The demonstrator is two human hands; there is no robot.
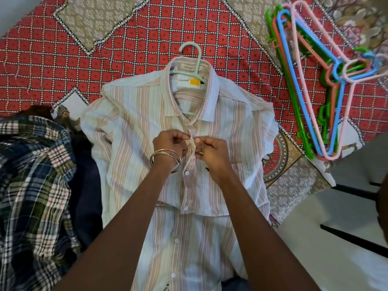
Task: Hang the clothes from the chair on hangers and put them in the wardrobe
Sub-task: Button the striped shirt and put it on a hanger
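A pale striped shirt (pixel 134 127) lies flat on the bed, front up, with a mint green hanger (pixel 190 49) inside its collar and the hook sticking out past the neck. My left hand (pixel 171 144) and my right hand (pixel 211 152) meet at the button placket just below the collar. Each pinches one edge of the shirt front at a button. Lower buttons down the placket show as white dots.
A red patterned bedspread (pixel 147 28) covers the bed. A plaid shirt (pixel 31 175) and dark clothes lie heaped at the left. Several coloured hangers (pixel 323 80) are piled at the right. Past the bed's right edge are pale floor and dark chair legs (pixel 354 240).
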